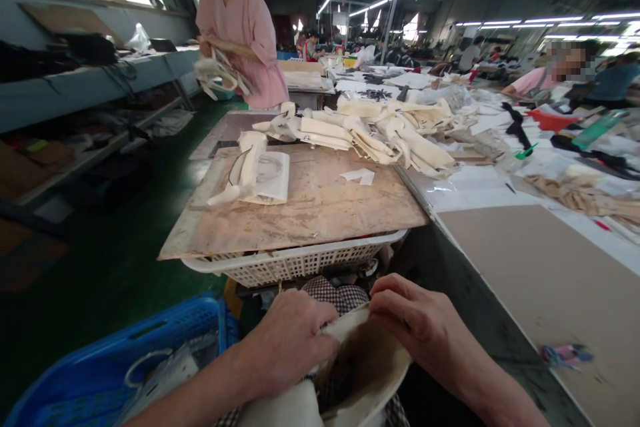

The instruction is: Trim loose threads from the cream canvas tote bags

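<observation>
In my lap, over checked cloth [340,293], lies a curved cream-coloured piece of stiff sheet material [395,373], bent round into an open hollow. My left hand [295,337] pinches its upper left edge between thumb and fingers. On the upper right edge, the bent fingers of my right hand [420,320] are closed. A cream flap [283,407] extends below my left wrist. Ahead, a worn wooden board [320,213] rests over a white plastic basket [285,270]. A cream strip bundle [250,163] sits on the board beside a white sheet [280,177].
Several cream bundles [370,133] lie piled at the board's far edge. A blue basket [150,333] stands low on my left. To the right is a table with a brown sheet [540,280] and a small colourful object [565,355]. A person in pink [265,40] stands ahead, holding cream pieces.
</observation>
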{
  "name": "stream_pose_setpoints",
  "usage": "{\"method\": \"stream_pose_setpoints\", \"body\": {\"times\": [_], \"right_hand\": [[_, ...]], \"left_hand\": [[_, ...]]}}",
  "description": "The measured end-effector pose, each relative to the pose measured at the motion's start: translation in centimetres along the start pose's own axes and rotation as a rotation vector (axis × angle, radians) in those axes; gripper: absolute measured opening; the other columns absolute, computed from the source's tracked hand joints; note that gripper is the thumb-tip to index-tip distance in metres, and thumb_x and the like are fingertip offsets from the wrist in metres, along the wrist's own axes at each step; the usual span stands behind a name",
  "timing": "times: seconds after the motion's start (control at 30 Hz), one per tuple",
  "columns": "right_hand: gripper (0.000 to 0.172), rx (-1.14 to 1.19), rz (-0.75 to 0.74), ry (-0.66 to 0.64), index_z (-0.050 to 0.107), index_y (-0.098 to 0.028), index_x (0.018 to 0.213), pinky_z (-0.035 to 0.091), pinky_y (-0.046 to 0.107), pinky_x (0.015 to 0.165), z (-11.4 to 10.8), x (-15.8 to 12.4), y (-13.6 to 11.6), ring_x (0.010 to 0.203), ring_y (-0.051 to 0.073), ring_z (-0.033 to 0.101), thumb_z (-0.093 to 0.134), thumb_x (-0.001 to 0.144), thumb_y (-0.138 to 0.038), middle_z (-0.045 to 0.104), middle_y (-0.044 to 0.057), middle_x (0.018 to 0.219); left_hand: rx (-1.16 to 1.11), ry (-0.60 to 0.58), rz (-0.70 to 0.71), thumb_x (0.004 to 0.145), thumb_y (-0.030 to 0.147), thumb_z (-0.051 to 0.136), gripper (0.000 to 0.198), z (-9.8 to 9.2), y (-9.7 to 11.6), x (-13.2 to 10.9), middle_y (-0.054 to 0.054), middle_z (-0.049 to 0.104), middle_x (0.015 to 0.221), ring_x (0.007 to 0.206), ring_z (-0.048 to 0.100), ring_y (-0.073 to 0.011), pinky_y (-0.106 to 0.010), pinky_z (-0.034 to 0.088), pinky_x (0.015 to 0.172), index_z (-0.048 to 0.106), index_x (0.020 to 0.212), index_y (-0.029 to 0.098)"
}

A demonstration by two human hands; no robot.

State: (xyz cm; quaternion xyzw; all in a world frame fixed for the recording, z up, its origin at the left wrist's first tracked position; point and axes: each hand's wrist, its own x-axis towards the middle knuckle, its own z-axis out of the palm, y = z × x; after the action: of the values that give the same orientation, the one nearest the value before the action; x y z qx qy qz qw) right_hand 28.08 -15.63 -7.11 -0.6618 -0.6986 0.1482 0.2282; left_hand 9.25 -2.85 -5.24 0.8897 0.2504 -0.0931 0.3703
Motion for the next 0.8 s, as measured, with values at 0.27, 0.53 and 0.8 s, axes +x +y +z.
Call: {"method": "stream_pose_setpoints", "body": {"times": [0.27, 0.53, 0.8], "right_hand": [[0.016, -0.079, -0.054, -0.029, 0.060, -0.018, 0.081, 0.045, 0.022, 0.065, -0.2, 0.8, 0.0, 0.074, 0.013, 0.063, 0.056, 0.086, -0.003, 0.065, 0.001, 0.089], [0.016, -0.045, -0.081, -0.012, 0.058, -0.018, 0.078, 0.044, 0.022, 0.061, -0.2, 0.7, 0.3, 0.069, 0.012, 0.060, 0.049, 0.084, -0.006, 0.064, 0.001, 0.086], [0.017, 0.058, 0.019, 0.043, 0.054, -0.020, 0.077, 0.045, 0.022, 0.063, 0.8, -0.2, 0.5, 0.072, 0.012, 0.061, 0.046, 0.086, -0.008, 0.065, 0.002, 0.089]], "left_hand": [[0.139, 0.031, 0.031, 0.073, 0.023, 0.050, 0.016, 0.4, -0.2, 0.0, 0.002, 0.054, 0.059, 0.061, 0.052, -0.0135, -0.027, 0.024, 0.058, 0.045, 0.059, 0.018], [0.211, 0.044, 0.039, 0.075, 0.025, 0.053, 0.013, 0.4, -0.3, 0.3, -0.001, 0.066, 0.065, 0.064, 0.058, -0.0164, -0.027, 0.024, 0.055, 0.058, 0.065, 0.019], [0.227, 0.041, 0.024, 0.076, 0.025, 0.054, 0.011, 0.3, -0.3, 0.2, -0.001, 0.067, 0.067, 0.066, 0.060, -0.0172, -0.027, 0.025, 0.056, 0.061, 0.069, 0.019]]}}
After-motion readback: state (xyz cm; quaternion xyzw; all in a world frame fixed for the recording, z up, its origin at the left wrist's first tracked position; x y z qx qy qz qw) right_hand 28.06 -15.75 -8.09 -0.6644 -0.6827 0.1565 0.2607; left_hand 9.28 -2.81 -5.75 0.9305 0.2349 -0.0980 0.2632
